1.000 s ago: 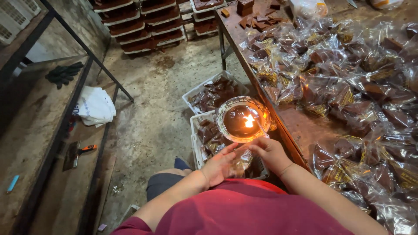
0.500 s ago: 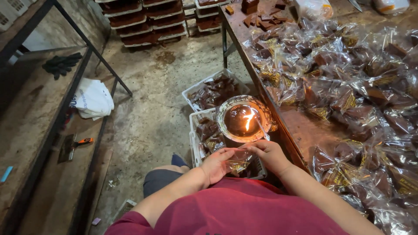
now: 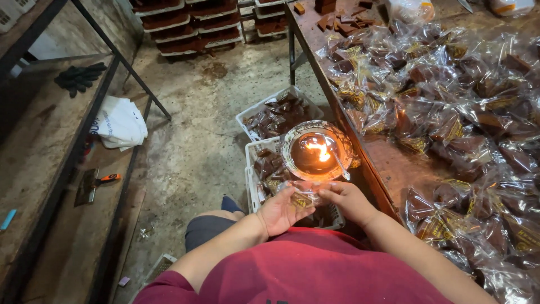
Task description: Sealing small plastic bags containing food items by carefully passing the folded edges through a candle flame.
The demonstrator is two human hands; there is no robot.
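**Clear plastic held to a small flame**

Clear plastic, a small wrapped packet with a brown block and a yellow label point(image 3: 304, 197), sits pinched between both hands just below the round glass dish holding a burning orange flame point(image 3: 316, 151). The left hand point(image 3: 283, 209) is half curled, palm up, fingers under the packet's near edge. The right hand point(image 3: 346, 198) closes its fingertips on the packet's other end; how tight the pinch is cannot quite be made out. Under the dish stands a white plastic crate of wrapped brown pieces point(image 3: 254, 175), with a second white crate point(image 3: 277, 112) beyond the dish on the concrete floor. Right of the dish runs the brown wooden tabletop point(image 3: 399, 169), heaped with many clear-wrapped brown sweets point(image 3: 450, 101). Far left of the dish, a folded white cloth point(image 3: 118, 123) lies on a low wooden shelf.
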